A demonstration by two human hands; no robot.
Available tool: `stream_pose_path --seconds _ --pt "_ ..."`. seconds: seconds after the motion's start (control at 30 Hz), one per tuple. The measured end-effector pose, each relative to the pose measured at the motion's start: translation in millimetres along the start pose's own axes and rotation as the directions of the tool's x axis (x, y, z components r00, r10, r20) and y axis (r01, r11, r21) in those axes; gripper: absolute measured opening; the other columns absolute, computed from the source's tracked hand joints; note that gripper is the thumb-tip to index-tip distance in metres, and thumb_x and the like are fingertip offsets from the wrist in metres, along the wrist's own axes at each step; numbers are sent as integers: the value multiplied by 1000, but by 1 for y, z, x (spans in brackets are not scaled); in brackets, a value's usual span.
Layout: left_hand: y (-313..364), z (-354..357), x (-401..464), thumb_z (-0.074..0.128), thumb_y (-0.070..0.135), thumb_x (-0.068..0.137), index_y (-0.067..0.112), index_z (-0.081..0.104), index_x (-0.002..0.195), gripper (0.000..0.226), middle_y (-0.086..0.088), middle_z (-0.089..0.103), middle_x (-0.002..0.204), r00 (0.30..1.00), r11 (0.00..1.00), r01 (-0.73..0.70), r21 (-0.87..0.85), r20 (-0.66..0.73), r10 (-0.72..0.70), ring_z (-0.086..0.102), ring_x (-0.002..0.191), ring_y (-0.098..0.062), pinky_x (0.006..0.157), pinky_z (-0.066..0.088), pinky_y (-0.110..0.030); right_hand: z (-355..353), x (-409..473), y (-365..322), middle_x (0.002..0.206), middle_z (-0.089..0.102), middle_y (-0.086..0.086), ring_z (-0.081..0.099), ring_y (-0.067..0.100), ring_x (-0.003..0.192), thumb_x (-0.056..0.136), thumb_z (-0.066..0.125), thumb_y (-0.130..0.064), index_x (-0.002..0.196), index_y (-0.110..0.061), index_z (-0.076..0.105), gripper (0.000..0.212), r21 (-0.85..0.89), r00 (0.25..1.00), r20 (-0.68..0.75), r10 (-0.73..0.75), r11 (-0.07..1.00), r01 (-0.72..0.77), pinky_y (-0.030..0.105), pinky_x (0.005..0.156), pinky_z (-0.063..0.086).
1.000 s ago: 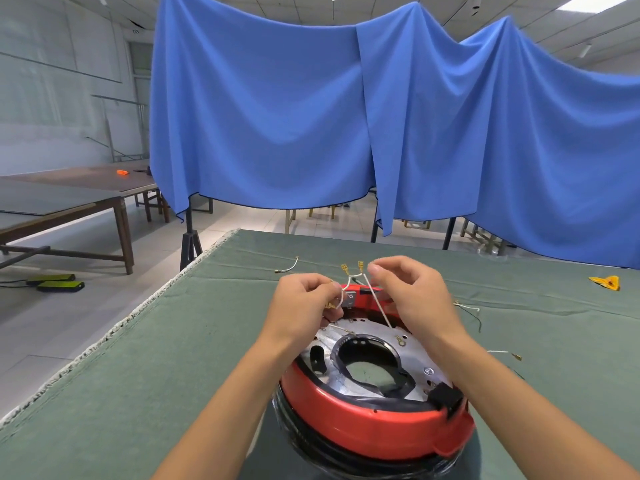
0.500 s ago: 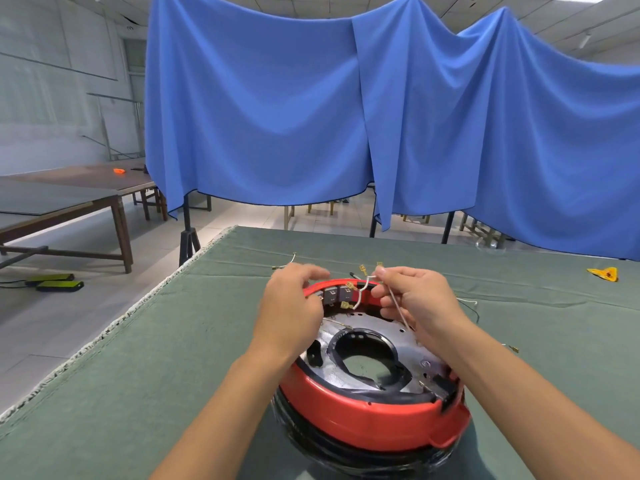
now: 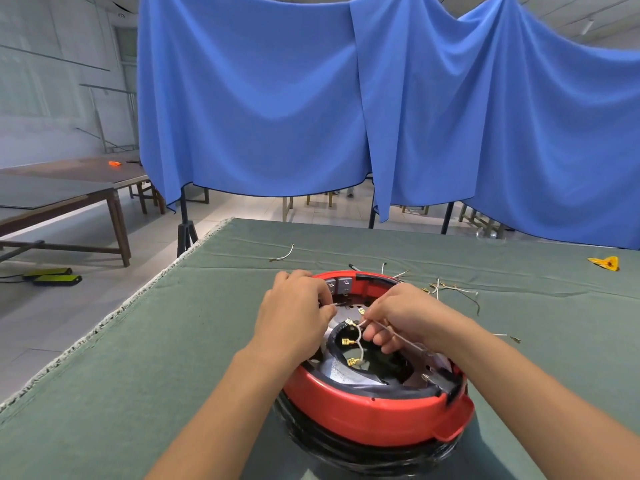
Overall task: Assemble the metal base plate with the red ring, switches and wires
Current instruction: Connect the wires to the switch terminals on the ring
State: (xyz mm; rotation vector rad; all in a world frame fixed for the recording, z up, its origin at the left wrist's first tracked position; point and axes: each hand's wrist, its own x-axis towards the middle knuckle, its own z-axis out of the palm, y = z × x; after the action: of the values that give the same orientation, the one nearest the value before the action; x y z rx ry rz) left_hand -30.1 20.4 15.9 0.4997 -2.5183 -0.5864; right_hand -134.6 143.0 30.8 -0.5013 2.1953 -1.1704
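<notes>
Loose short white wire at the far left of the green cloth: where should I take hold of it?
Pinch the short white wire at mid-span, coming straight down from above. It lies flat and apart on the green cloth, curved, with small metal terminals at both ends; the bare middle gives the fingers room.

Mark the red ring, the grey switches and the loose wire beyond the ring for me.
red ring [image 3: 367, 415]: head view, near outer wall.
grey switches [image 3: 344, 285]: head view, right-hand switch body on the far rim.
loose wire [image 3: 284, 255]: head view, middle of its curve.
</notes>
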Motion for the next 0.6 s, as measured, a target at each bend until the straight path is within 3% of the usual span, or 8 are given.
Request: stream_pose_path --seconds 0.17,0.27,0.37,0.6 --pt "-2 3 0 60 34 89 29 55 80 12 10 57 110 999 1000 -14 -1 -35 14 42 107 -18 90 40 -37 6 10 -12 55 57 8 51 10 36 98 44 -4 85 4 59 21 133 998 4 59 989 -59 19 36 45" --pt "-3 4 0 58 36 90 26 58 99 13 11 57 114 999 999 -27 42 -46 29 41 109 -17 90 39 -35 12 14 -21 58 47 7 44 11 39 101 34 -3 77 -2 51 29 169 993 59 104 979 -113 16 36 43" --pt "-3 6 0 53 38 92 27 56 108 19 12 56 114 998 996 -39 85 -39 42 39 110 -18 89 37 -34 15 20 -27 60 53 7 51 11 41 101 33 -3 74 -1 53 34 158 991 51 126 979 -132 19 38 48" --pt "1 1 -3 52 31 89 29 55 88 4 7 52 108 999 990 -39 138 26 36 37 112 -21 90 36 -35 22 28 -21 65 57 7 56 9 43 103 31 -5 75 -2 54 36 158 989 30 147 976 -150 19 40 49"
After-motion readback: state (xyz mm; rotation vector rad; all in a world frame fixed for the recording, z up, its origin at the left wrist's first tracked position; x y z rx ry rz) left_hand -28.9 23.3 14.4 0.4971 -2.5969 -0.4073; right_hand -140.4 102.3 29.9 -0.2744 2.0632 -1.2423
